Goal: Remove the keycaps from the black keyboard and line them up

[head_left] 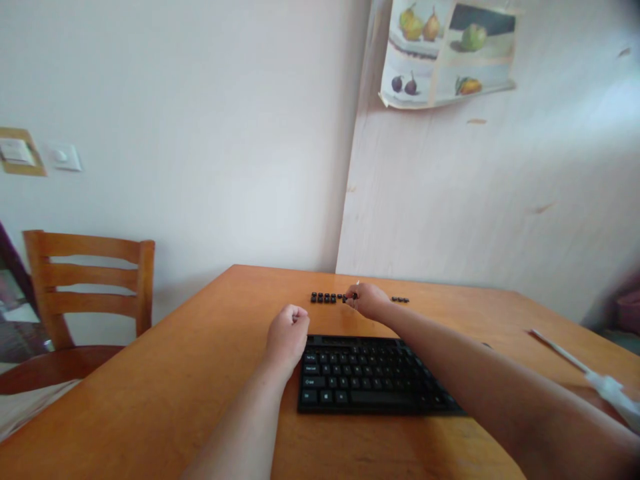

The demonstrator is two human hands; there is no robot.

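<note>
A black keyboard (380,383) lies on the wooden table in front of me, its right part hidden under my right forearm. Beyond it, small black keycaps (323,298) stand in short rows, and a few more keycaps (400,300) sit farther right. My right hand (369,301) reaches over the keyboard to these rows, thumb and fingers pinched on a dark keycap that is mostly covered. Curled into a loose fist, my left hand (289,339) rests by the keyboard's upper left corner with nothing visible in it. Along the keyboard's top edge the key rows look partly bare.
On the right of the table (210,373) lies a thin white stick-like item (560,350) with a translucent white wrapping (610,393). A wooden chair (95,277) stands at the left. Behind the table rises a wall with fruit paintings (450,53).
</note>
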